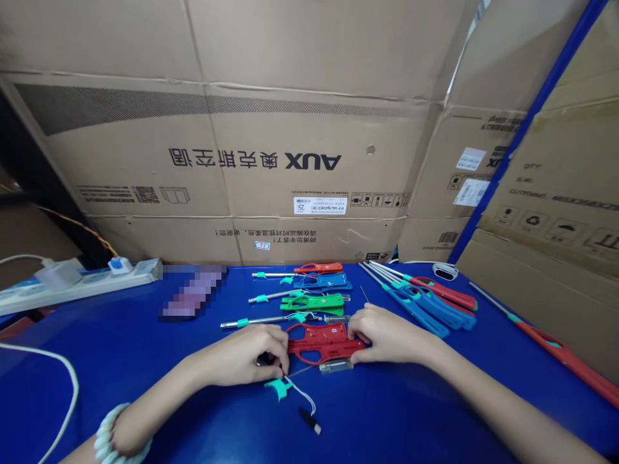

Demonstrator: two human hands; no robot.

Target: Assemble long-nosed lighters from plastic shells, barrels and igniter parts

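Observation:
Two red lighter handle halves [325,343] lie in front of me, inner sides up. My left hand [258,353] is closed at their left end, thumb and fingertips pinched together; what they hold is hidden. My right hand [389,335] grips the right end of the red halves between thumb and fingers. Just below the handle is a clear fuel tank [337,367]. A mint-green trigger [279,388] rests under my left fingertips, beside white wires leading to a black igniter [309,420].
Beyond my hands lie green handle halves [314,303], blue handle halves [323,281], red handle halves [319,267] and metal tubes. Assembled lighters [425,299] lie at right, an orange-red lighter [556,348] farther over. A power strip [120,280] stands left; cardboard [251,129] walls the back.

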